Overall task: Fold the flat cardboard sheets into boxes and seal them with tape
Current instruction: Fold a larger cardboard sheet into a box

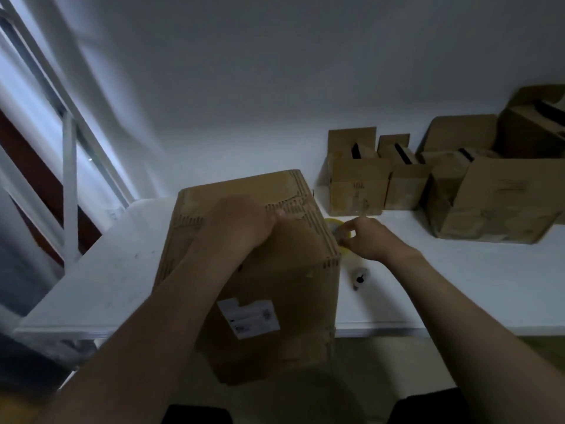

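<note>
Cardboard box [260, 270] stands at the near edge of the white table [458, 286], closed flaps up, a white label [249, 316] on its near side. I see my left hand [241, 223] pressed flat on the top, fingers together. My right hand [363, 237] pinches a roll of tape [333, 224] just beside the box's right edge. More boxes [428, 185] sit open at the back right.
</note>
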A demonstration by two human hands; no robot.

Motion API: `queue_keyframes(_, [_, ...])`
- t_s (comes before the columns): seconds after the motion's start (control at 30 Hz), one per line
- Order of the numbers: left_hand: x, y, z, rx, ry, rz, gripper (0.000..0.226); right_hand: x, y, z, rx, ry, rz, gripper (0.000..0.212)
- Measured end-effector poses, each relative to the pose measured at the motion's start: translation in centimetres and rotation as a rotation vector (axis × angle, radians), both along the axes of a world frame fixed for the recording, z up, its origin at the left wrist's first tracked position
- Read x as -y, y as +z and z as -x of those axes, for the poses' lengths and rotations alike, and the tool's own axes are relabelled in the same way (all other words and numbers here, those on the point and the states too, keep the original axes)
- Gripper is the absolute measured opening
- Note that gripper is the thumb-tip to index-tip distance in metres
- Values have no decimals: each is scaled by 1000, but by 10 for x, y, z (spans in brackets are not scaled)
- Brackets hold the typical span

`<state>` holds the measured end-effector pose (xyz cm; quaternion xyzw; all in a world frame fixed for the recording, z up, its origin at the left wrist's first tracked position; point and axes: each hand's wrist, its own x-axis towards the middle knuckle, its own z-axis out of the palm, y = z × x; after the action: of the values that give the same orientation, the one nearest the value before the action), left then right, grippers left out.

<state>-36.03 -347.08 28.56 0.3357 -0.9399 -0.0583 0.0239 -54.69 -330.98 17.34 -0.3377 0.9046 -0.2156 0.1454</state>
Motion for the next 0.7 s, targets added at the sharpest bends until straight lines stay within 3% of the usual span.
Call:
queue_keyframes(0.13, [-3, -8, 2, -10, 8, 85, 68, 22, -35, 9, -51, 81, -166, 45])
queue_keyframes(0.37, [-5, -11, -1, -27, 42, 131, 59, 29, -62, 18, -100, -13, -156, 31])
queue_keyframes(0.47, [-2, -11, -1, -27, 80, 97, 62, 24, -51, 19, -81, -108, -1, 18])
queue_keyframes(0.6, [-3, -8, -6, -88, 79, 74, 66, 4, -12, 9, 8, -255, 233, 28])
queue_keyframes(0.7, [-3, -7, -10, -103, 89, 12, 66, -15, 34, -16, 19, -309, 486, 20])
